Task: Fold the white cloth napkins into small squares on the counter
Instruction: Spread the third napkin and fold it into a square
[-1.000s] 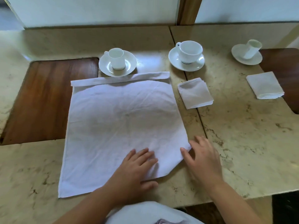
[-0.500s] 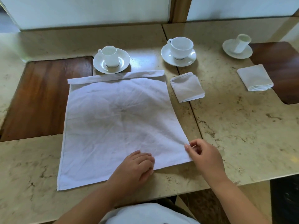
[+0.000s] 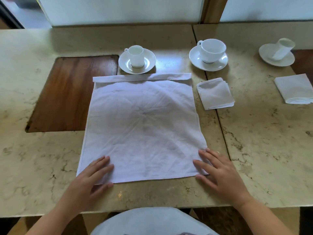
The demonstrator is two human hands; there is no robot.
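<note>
A large white cloth napkin (image 3: 142, 122) lies spread flat on the marble counter (image 3: 254, 150), its far edge turned over in a narrow strip. My left hand (image 3: 91, 180) rests flat on its near left corner, fingers straight. My right hand (image 3: 218, 172) lies flat on its near right corner, fingers spread. A folded napkin square (image 3: 215, 93) sits just right of the spread one. Another folded napkin (image 3: 295, 89) lies at the far right.
A small cup on a saucer (image 3: 137, 61) stands just behind the spread napkin. A wider cup and saucer (image 3: 208, 55) stands behind the folded square, a third cup and saucer (image 3: 277, 54) at the far right. A wooden inlay (image 3: 74, 94) lies left of the napkin.
My left hand slid from the napkin's near middle to its near left corner. My right hand let go of its pinch on the right corner and flattened onto it. The corner now lies flat.
</note>
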